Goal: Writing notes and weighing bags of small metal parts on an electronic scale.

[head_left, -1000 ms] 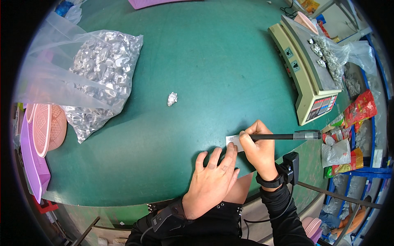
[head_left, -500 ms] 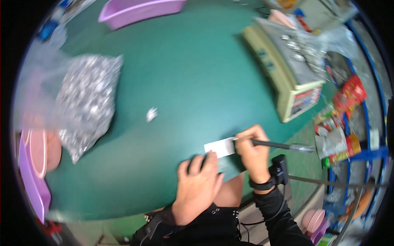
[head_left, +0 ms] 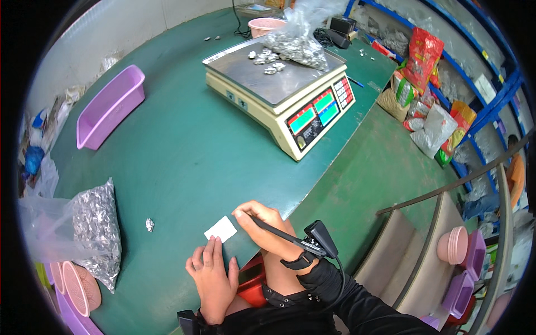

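Note:
A small white paper slip [head_left: 221, 229] lies on the green table near its front edge. My left hand [head_left: 214, 276] is open, palm down, with its fingertips resting on the slip's lower edge. My right hand [head_left: 267, 226] is closed round a black pen [head_left: 272, 229] just right of the slip; the fingers hide the pen's tip. Left of the slip sits a small clump of silvery metal pieces [head_left: 149, 224]. Farther left lies a clear plastic bag of shiny metal pieces [head_left: 97, 229].
A cream weighing scale [head_left: 259, 124] stands beyond my hands, carrying loose metal pieces and another filled bag [head_left: 298, 47]. A purple tray [head_left: 111, 109] is at the far left. Pink baskets [head_left: 84, 287] stand at the near left. Shelves and a person [head_left: 515, 173] are at the right.
The view has swung up and to the right, so more of the scale and room shows. My right hand still holds the pen beside the slip; my left fingers still touch the slip.

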`<move>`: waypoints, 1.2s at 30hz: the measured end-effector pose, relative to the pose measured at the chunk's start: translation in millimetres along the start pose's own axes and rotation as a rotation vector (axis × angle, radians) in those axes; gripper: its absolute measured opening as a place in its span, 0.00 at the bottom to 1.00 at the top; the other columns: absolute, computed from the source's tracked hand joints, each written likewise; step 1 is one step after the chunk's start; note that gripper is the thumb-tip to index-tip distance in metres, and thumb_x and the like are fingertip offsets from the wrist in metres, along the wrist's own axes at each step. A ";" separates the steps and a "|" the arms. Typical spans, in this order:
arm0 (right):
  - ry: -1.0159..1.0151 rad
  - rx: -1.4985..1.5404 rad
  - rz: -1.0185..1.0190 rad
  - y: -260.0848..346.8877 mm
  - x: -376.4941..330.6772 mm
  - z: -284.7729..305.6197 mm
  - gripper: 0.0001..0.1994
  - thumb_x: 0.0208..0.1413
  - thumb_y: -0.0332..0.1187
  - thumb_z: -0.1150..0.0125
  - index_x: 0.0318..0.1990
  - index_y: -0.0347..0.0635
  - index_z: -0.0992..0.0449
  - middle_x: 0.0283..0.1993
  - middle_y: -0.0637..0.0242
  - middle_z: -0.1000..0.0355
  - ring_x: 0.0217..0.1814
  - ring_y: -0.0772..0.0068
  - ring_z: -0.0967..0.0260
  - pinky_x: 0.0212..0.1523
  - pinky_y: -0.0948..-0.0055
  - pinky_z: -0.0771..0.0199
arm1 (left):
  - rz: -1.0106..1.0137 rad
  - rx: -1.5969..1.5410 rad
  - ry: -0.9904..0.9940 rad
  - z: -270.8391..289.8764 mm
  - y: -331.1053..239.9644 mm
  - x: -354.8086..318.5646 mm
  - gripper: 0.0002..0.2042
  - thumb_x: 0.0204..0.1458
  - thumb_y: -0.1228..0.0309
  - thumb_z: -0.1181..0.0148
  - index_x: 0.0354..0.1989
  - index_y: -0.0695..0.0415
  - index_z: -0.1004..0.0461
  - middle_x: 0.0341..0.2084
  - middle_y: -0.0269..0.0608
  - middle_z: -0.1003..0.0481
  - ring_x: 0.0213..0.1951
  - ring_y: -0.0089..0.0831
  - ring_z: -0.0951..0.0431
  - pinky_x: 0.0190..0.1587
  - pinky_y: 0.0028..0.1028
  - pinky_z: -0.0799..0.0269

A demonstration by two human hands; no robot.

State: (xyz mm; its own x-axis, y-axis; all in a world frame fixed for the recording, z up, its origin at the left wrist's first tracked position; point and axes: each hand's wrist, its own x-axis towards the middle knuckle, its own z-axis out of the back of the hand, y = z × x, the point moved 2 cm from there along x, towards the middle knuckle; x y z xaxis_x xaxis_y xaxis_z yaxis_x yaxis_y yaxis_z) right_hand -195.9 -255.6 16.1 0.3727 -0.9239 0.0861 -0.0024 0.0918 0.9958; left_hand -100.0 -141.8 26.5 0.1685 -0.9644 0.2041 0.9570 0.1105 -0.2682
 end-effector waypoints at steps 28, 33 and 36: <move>0.318 -0.119 -0.151 11.2 9.7 -30.9 0.06 0.40 0.25 0.48 0.20 0.37 0.39 0.17 0.73 0.38 0.19 0.89 0.46 0.18 0.86 0.45 | 0.040 -0.116 -0.038 1.5 10.8 0.3 0.17 0.40 0.65 0.50 0.41 0.53 0.35 0.42 0.38 0.39 0.42 0.34 0.42 0.43 0.35 0.50; 0.258 -0.316 -0.086 8.4 7.7 -36.8 0.08 0.39 0.26 0.49 0.17 0.38 0.41 0.13 0.70 0.38 0.17 0.88 0.45 0.16 0.84 0.44 | 0.049 -0.188 -0.029 -0.6 14.1 -0.2 0.15 0.39 0.65 0.49 0.39 0.53 0.33 0.43 0.39 0.39 0.42 0.35 0.43 0.44 0.36 0.51; 0.264 -0.359 -0.079 8.2 6.2 -37.5 0.08 0.38 0.25 0.48 0.17 0.38 0.42 0.12 0.69 0.39 0.15 0.87 0.45 0.15 0.83 0.44 | 0.059 -0.218 -0.035 -1.4 15.5 -1.1 0.15 0.39 0.65 0.49 0.38 0.54 0.33 0.43 0.39 0.39 0.42 0.35 0.43 0.44 0.36 0.51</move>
State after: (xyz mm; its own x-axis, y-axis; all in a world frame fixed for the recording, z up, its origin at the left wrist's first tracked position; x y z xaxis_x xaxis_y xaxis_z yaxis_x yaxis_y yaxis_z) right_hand -158.8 -246.7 23.6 0.5830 -0.8111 -0.0474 0.3402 0.1907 0.9208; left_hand -85.7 -139.4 20.8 0.2345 -0.9484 0.2133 0.8722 0.1084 -0.4770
